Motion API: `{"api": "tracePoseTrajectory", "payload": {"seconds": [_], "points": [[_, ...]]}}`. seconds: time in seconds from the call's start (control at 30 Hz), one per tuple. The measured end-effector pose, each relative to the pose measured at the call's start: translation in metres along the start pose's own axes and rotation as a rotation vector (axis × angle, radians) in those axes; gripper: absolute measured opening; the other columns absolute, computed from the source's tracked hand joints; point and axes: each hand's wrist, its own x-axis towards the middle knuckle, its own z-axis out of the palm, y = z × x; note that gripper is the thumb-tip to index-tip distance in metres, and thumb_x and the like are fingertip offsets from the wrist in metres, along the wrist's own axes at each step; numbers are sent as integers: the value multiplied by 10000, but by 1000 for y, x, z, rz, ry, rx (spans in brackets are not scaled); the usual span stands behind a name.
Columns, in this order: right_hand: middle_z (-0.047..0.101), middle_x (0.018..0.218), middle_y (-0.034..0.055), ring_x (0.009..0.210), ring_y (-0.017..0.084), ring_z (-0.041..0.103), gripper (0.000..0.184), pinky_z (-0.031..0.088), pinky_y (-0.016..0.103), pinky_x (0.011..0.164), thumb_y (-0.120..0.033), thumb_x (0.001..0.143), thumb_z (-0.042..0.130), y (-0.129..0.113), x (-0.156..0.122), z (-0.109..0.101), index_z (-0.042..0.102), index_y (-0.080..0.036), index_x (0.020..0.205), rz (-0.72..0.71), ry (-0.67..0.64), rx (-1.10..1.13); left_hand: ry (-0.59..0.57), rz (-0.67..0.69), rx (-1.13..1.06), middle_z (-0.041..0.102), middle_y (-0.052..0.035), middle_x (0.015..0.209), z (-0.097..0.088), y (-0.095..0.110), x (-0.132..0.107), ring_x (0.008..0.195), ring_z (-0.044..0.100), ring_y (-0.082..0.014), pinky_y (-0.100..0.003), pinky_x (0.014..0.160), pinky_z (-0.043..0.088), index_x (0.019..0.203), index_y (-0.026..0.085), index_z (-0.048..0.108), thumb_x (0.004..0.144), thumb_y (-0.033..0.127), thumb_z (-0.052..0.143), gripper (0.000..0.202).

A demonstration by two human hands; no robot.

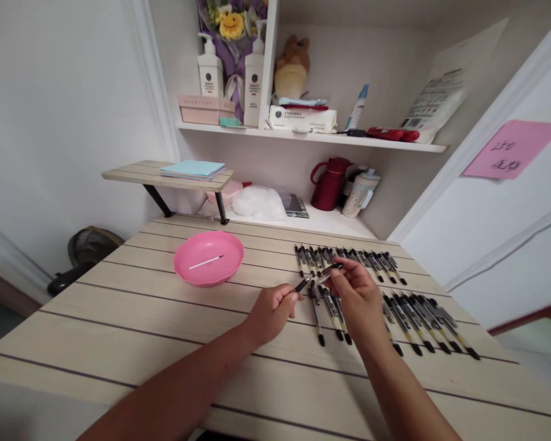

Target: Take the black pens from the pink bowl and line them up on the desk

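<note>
Over the table, both of my hands are close together in front of the pen rows. Between the thumb and fingers of my left hand (275,308) is a black pen part (303,283) with a pale, silvery end pointing up and right. My right hand (358,291) pinches a clear-and-black pen barrel (326,274), tilted, its lower end close to that part; whether they touch I cannot tell. Beneath and around my right hand lie a far row of pens (367,260) and a near row of pens (425,321). A thin white refill (206,262) with a dark tip rests in the pink bowl (209,280).
A small raised shelf (133,173) with blue paper (193,168) stands behind the bowl. At the back are a white plastic bag (258,203), a red jug (329,185) and a pale tumbler (360,194). An upper shelf (381,142) holds bottles and packets.
</note>
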Motion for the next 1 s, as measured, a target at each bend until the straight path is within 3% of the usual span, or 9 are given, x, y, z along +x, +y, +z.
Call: {"api": "tracePoseTrajectory", "payload": {"seconds": [0.13,0.47,0.7,1.0], "points": [[546,715,-13,600,99,519,311,415,226,552,-345,747,569,-14,1,2,536,-200,1020,-41,70,166,-33,-11,-5,526,17,572,3,-3,-1,555,465,-100,-211,566,349,826,143,607,838,351,370,316],[541,663,-34,609,97,508,370,411,234,589,-325,679,650,-6,-6,11,566,-203,1019,76,-133,247,-81,-47,1,532,8,595,3,-6,-1,567,481,-104,-217,573,362,886,134,611,832,331,368,317],[572,671,-19,591,99,506,296,400,236,574,-342,664,665,2,-17,16,606,-185,907,205,-247,326,-86,-63,-18,530,9,610,3,-3,-1,543,439,-89,-211,550,344,871,129,613,801,254,391,264],[558,605,-23,549,107,499,270,398,244,549,-355,674,646,1,-27,20,586,-176,868,203,-207,286,-85,-30,58,515,13,592,6,-6,0,548,451,-95,-209,548,343,796,135,593,789,211,383,224]]}}
